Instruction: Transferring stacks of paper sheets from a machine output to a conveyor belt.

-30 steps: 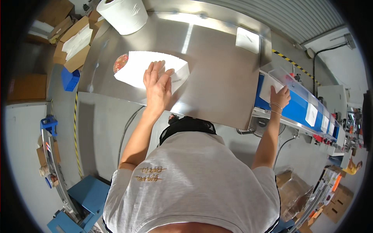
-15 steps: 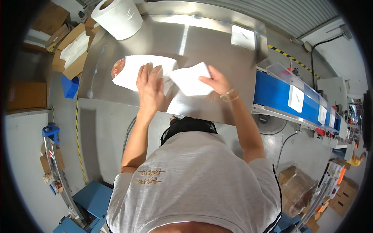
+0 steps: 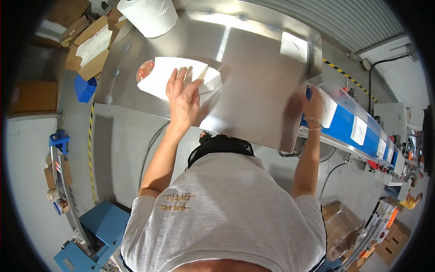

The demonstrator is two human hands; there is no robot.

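Note:
A row of white flat packets (image 3: 159, 81), fanned against one another, lies on the left half of the steel table. A rounded red-patterned object (image 3: 145, 71) shows at the row's left end; its kind is unclear. My left hand (image 3: 183, 97) rests on the row with fingers spread, the forefinger near the packets leaning at the right end. Over the table's right edge, my right hand (image 3: 312, 105) is at the blue conveyor belt (image 3: 337, 131), its fingers partly blurred. It grips the left edge of a white packet (image 3: 328, 109) at the belt's near end.
A large white roll (image 3: 152, 18) stands at the table's back left. One white packet (image 3: 294, 46) lies at the back right. More packets (image 3: 359, 130) sit spaced along the belt, beside a clear guard. Open cardboard boxes (image 3: 94, 52) and a blue bin (image 3: 85, 88) are left of the table.
My right hand has carried a white packet from above the table rightward to the belt. My left hand stays on the row, its forefinger now farther out from the others.

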